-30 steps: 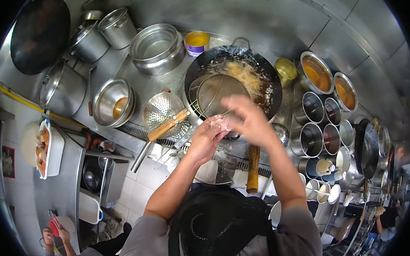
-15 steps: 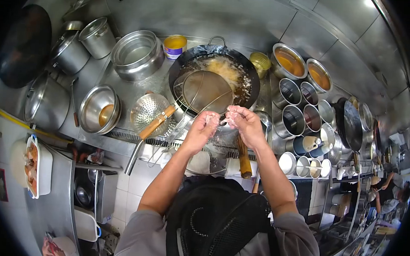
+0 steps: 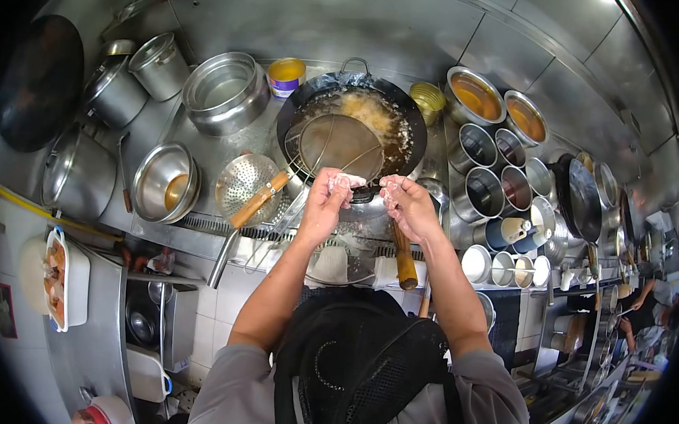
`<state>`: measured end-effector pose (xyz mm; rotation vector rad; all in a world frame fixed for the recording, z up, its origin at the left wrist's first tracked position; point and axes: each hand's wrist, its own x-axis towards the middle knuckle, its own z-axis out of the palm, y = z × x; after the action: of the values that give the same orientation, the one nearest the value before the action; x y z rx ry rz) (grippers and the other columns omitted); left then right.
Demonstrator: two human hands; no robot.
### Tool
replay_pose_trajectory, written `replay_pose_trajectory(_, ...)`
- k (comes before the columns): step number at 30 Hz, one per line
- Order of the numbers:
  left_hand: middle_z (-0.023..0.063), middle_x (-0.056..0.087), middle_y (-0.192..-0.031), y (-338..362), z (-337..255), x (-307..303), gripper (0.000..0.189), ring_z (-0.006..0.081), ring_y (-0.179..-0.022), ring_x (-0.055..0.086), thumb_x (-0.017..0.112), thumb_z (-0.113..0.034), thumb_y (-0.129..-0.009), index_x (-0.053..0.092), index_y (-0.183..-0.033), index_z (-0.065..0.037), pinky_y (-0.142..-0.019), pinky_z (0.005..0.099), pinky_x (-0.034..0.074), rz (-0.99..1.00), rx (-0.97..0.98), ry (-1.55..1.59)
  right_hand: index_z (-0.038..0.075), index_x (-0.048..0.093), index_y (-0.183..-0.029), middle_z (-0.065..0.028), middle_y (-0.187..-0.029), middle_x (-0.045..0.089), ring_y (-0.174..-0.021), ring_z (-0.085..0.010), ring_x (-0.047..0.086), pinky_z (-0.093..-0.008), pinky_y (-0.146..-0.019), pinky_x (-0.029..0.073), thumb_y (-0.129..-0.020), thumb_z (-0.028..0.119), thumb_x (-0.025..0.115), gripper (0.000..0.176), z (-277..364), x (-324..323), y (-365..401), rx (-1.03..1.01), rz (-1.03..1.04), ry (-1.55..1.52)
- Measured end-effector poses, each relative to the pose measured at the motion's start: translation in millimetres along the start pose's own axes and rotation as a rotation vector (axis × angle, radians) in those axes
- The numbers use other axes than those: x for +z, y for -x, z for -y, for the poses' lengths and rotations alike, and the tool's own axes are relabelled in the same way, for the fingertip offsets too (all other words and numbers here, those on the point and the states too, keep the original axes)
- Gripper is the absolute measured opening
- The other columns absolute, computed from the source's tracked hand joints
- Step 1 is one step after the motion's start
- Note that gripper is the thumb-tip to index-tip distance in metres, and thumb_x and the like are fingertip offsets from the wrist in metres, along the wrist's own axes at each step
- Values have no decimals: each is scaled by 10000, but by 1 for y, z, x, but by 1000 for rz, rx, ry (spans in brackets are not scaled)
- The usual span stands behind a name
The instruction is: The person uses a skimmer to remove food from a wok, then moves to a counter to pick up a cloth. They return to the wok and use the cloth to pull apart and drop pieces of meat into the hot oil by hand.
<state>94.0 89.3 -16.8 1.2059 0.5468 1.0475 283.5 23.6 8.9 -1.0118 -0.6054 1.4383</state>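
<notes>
My left hand (image 3: 328, 204) is closed just in front of the near rim of a black wok (image 3: 287, 121). Its fingers are pinched together and coated in something whitish and wet. My right hand (image 3: 409, 206) is also closed, a short gap away, with similarly coated fingertips. Pale pinkish stuff shows at both sets of fingers, but I cannot make out whether it is food or only coating. In the wok, hot oil bubbles around golden frying food (image 3: 366, 108). A round mesh strainer (image 3: 341, 147) rests over the near left part of the wok.
A perforated ladle (image 3: 245, 180) with a wooden handle lies left of the wok, beside metal bowls (image 3: 157, 179) and a big pot (image 3: 227, 91). Right stand metal canisters (image 3: 483, 190) and bowls of orange liquid (image 3: 476, 96). Another person (image 3: 641, 308) works far right.
My hands have moved slightly apart, the left one shifting left and the right one a little right. Previously their fingertips were nearly meeting. The frying food stays in the wok.
</notes>
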Motion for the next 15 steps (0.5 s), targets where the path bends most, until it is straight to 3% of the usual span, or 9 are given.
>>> replay_pose_trajectory(2,105,657,-1044,0,0,2,123,121,-814,590,540,-115,-982,491,-1093,-91,-682,256,460,-1,-15,159,-5,585,-1077,-67,-907,621,-674,-101,523,-237,-581,421,-951,69,582,146,6,6,3,11,19,-130)
replay_pose_trajectory(6,119,658,-1051,-2,-6,14,140,151,-838,608,552,-93,-966,502,-1096,-87,-698,271,469,-1,-80,385,-26,583,-1134,-81,-925,628,-715,-128,541,-236,-608,430,-930,36,591,213,7,1,-4,48,70,-528)
replay_pose_trajectory(13,129,672,-1054,-5,3,15,165,163,-877,654,548,-89,-981,522,-1143,-76,-726,265,517,-32,-115,469,4,605,-1064,-41,-881,612,-701,-90,528,-226,-593,415,-937,54,607,136,-1,-7,-10,-31,24,-257)
replay_pose_trajectory(15,130,674,-1051,-7,6,15,174,164,-876,656,553,-92,-981,523,-1152,-74,-732,266,520,-47,-119,472,37,610,-933,12,-732,565,-597,-66,483,-217,-524,365,-967,190,617,157,-8,-14,-19,-79,-16,-227)
